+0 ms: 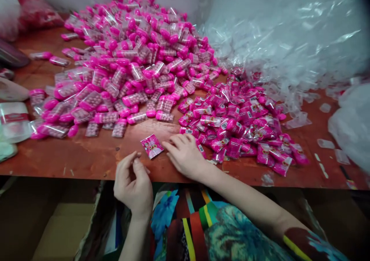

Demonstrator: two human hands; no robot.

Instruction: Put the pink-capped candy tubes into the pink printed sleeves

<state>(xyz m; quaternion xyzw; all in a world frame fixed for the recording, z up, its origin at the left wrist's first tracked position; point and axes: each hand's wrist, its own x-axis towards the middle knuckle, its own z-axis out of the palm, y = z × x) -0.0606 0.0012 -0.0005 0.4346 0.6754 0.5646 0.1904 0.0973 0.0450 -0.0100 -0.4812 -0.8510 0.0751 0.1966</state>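
Note:
My right hand (185, 153) lies on the brown table (86, 157) with its fingers stretched flat, fingertips beside a single pink wrapper (152, 146). My left hand (133, 183) hovers at the table's front edge, thumb and fingers curled loosely together in a pinch; what they hold, if anything, is too small to make out. A large heap of clear pink-capped candy cases (130, 61) covers the far left and middle of the table. A smaller heap of wrapped pink cases (239, 122) lies just right of my right hand.
A mound of clear plastic film (289, 41) fills the back right, with loose scraps (326, 143) on the table. White bags (14, 122) sit at the left edge. A cardboard box (63, 230) stands below the table.

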